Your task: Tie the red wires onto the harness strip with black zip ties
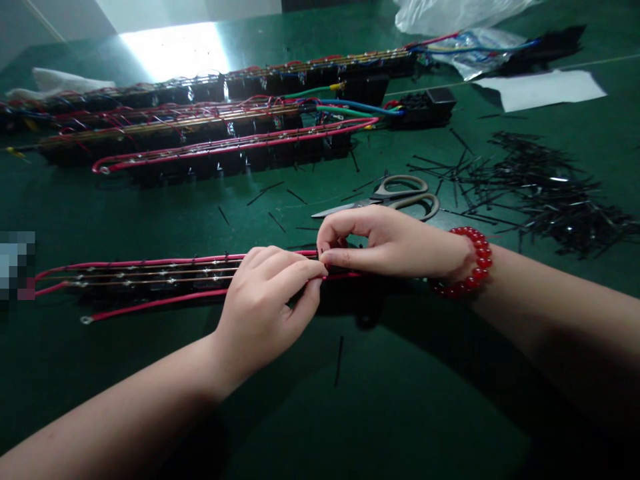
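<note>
A long black strip assembly (173, 277) lies across the bench, with bare metal rods along its top. A red cable (150, 261) runs along it, loops at the left end and comes back along the near side to a ring terminal (87, 320). Small black ties circle the cable in places. My left hand (273, 287) is closed over the assembly, its finger and thumb pinched at the red cable. My right hand (395, 243), wearing a red bead bracelet, meets it fingertip to fingertip and pinches a small dark cable tie end (321, 253). The fingers hide most of the tie.
Scissors (400, 197) lie just beyond my right hand. A heap of black cable ties (560, 193) is at the right, with strays around it. Similar wired assemblies (225, 150) lie at the back, near white paper (547, 91) and a plastic bag (450, 15).
</note>
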`<state>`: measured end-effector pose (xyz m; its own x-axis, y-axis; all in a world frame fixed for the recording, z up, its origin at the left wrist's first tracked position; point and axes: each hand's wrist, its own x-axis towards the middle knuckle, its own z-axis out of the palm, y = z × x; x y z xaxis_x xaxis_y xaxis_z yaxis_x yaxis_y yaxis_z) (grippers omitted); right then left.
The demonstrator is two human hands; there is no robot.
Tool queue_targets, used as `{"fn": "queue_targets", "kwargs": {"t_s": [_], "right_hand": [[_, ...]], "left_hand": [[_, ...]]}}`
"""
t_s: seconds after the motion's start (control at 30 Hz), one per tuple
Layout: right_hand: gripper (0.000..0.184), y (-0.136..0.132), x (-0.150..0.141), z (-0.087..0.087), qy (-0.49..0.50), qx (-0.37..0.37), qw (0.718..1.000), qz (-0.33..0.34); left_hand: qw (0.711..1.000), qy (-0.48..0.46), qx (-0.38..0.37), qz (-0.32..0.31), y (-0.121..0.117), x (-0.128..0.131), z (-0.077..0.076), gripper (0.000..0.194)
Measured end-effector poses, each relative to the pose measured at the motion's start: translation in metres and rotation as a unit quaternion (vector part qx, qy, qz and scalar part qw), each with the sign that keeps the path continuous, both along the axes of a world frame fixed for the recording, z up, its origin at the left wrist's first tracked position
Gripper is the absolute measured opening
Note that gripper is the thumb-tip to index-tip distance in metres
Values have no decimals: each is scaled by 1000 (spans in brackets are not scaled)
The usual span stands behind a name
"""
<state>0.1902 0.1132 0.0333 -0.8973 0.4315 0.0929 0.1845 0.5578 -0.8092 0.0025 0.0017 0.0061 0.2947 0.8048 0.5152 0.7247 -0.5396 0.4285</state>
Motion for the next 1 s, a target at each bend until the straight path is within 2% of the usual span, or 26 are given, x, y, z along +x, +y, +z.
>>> {"fn": "queue_targets", "kwargs": {"t_s": [1.0], "right_hand": [[11,-2,0,-1,22,-29,999,-34]], "left_hand": [[1000,-4,3,-5,1,0,2,10]]}}
